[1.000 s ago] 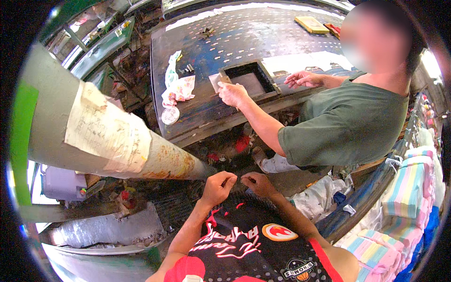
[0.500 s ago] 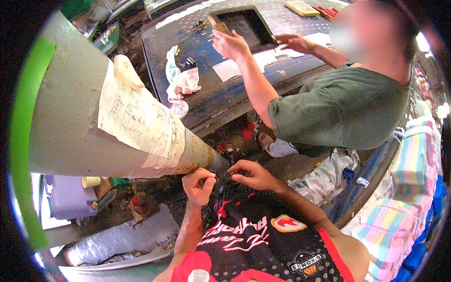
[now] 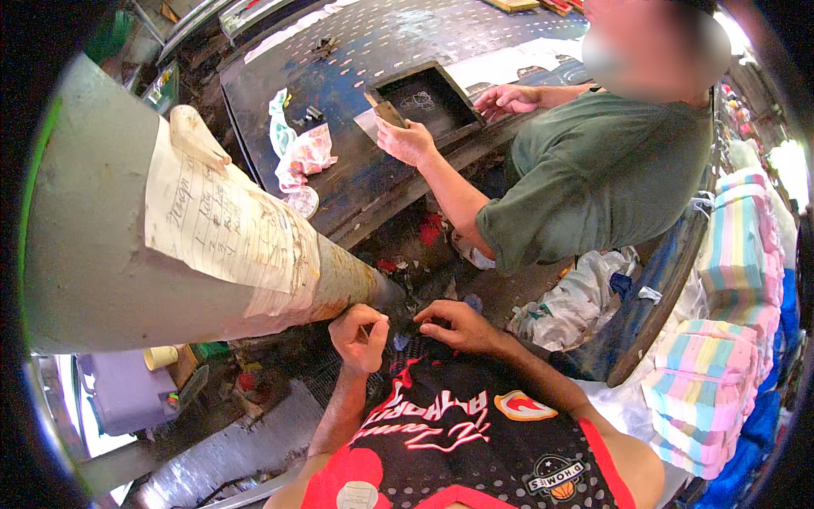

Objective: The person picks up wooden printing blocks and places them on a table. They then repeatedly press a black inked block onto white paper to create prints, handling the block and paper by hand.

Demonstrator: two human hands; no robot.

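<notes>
My left hand (image 3: 359, 338) is raised in front of my chest, thumb tip against curled fingers; whatever it may pinch is too small to make out. Facing it a short gap away, my right hand (image 3: 459, 326) has its fingers bent and the thumb close to the index finger. No object shows clearly between the two hands. The foot of a thick grey post (image 3: 93, 229), wrapped with a handwritten paper sheet (image 3: 225, 212), is just beyond my left hand.
A person in a dark green shirt (image 3: 606, 170) works at the perforated table (image 3: 339, 76), one hand holding a flat wooden piece (image 3: 389, 113) by a black frame (image 3: 465, 109). Crumpled cloth (image 3: 307, 154) lies on the table. Striped bundles (image 3: 704, 373) are stacked at right; white bags (image 3: 577, 301) lie nearby.
The view has shifted slightly. The other person's black frame now lies nearer the table's front edge, and their wooden piece is lower. My hands keep nearly the same pose.
</notes>
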